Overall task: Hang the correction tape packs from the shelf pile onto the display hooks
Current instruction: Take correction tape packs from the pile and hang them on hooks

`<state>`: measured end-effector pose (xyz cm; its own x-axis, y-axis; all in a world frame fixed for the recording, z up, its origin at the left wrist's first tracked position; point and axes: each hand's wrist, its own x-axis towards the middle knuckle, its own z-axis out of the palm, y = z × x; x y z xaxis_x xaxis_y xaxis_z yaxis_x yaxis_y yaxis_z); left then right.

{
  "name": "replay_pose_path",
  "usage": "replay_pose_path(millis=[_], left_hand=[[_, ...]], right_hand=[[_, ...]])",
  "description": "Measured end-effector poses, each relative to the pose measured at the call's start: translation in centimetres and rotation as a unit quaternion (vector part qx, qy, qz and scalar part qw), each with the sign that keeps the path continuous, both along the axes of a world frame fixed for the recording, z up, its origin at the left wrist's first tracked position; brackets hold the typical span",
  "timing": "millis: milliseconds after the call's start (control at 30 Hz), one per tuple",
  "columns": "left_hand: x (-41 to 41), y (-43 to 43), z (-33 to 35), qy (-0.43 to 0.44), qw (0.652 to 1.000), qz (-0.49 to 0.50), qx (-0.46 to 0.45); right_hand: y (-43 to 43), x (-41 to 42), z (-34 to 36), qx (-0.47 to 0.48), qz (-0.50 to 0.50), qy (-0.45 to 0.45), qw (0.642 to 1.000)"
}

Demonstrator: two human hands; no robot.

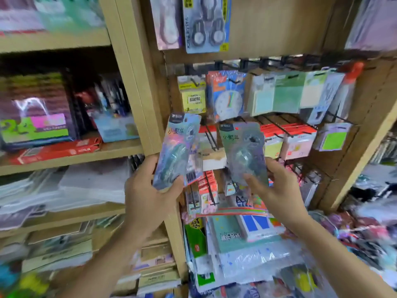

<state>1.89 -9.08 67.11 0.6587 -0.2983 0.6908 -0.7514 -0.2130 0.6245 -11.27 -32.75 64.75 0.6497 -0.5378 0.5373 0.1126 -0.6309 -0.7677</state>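
My left hand (150,190) grips the lower end of a shiny holographic correction tape pack (178,147), held upright in front of the wooden shelf post. A second pack of the same kind (242,151) stands upright in my right hand (275,186), pinched by its lower edge. Both packs are raised before the display panel, just below a row of black display hooks (210,136) that stick out toward me. Some of those hooks carry red-topped packets (285,134). The view is blurred by motion.
Sticky-note packs (193,97) and a clock card (227,97) hang on the upper hook row. Larger correction tape cards (206,24) hang at the top. A pile of bagged stationery (242,244) lies below the hooks. Wooden shelves (71,155) with boxes fill the left side.
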Motion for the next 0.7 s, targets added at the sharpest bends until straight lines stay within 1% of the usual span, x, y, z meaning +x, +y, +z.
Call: replay_pose_path(millis=[100,200,300,400,500,600,700], left_hand=[[1.4,-0.4,4.6,-0.013,0.999,-0.007,-0.035],[2.8,-0.8,8.7,-0.048,0.998,0.012,-0.037],[3.7,-1.4,12.5,-0.089,0.994,0.051,-0.029],[4.8,-1.9,15.4,-0.103,0.99,0.07,-0.062],[6.2,-2.6,18.2,-0.133,0.981,0.11,-0.092],[7.5,-3.3,20.8,-0.142,0.973,0.144,-0.111],[8.7,-4.2,22.4,-0.167,0.967,0.152,-0.12]], right_hand=[[-0.4,1.1,4.7,-0.041,0.011,-0.039,0.998],[-1.1,2.5,8.9,-0.071,0.025,-0.067,0.995],[-1.7,4.0,12.6,-0.074,0.04,-0.103,0.991],[-1.9,5.4,16.2,-0.078,0.059,-0.126,0.987],[-2.4,6.8,20.0,-0.101,0.06,-0.154,0.981],[-2.9,8.4,23.4,-0.112,0.046,-0.16,0.98],[-3.0,10.0,25.6,-0.098,0.064,-0.16,0.98]])
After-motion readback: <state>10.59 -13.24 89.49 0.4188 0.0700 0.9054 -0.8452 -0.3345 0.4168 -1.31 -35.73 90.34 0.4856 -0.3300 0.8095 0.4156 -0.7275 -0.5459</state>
